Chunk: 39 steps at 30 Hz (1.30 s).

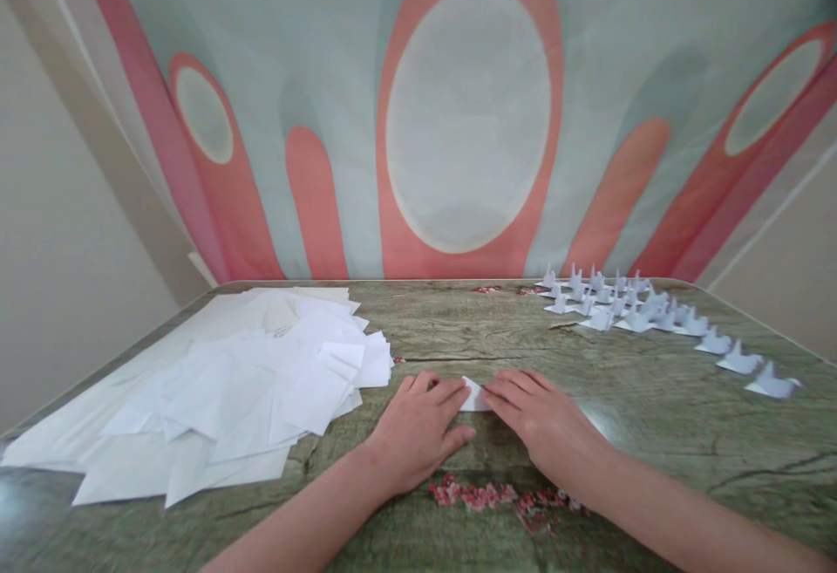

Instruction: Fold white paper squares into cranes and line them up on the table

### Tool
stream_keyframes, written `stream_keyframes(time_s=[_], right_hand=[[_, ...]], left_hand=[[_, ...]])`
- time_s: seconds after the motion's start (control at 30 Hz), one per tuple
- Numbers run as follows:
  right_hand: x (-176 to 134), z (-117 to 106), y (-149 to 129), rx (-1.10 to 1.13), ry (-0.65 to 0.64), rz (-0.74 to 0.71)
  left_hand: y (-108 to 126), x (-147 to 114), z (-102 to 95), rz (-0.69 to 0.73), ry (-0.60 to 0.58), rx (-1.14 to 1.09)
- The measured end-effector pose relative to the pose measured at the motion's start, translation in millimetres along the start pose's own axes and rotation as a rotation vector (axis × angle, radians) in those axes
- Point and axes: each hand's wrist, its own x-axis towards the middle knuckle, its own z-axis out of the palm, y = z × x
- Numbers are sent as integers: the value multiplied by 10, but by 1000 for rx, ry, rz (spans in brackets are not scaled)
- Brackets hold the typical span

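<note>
A small folded white paper (474, 395) lies on the table between my hands, its visible part roughly triangular. My left hand (422, 425) holds its left side down with bent fingertips, the thumb apart on the tabletop. From the other side, the fingers of my right hand (546, 420) are pressed together over the paper's right part and hide it. The right thumb is out of sight beneath that hand.
A wide, untidy pile of white paper sheets (241, 390) covers the table's left side. Several folded paper cranes (634, 318) stand in rows at the back right. The wood-patterned table (654, 416) bears pink flower prints and meets a patterned wall covering (353, 207).
</note>
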Motion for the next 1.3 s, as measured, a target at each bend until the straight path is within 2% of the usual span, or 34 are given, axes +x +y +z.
stream_keyframes(time_s=[0.23, 0.63, 1.1, 1.3], right_hand=[[-8, 105, -54, 57, -23, 3], [-2, 100, -77, 47, -47, -2], [20, 71, -107, 9, -62, -15], [15, 109, -106, 1, -33, -18]], left_hand=[[12, 6, -18, 6, 6, -19], [45, -40, -68, 72, -41, 40], [114, -154, -164, 4, 0, 156], [137, -168, -207, -55, -39, 196]])
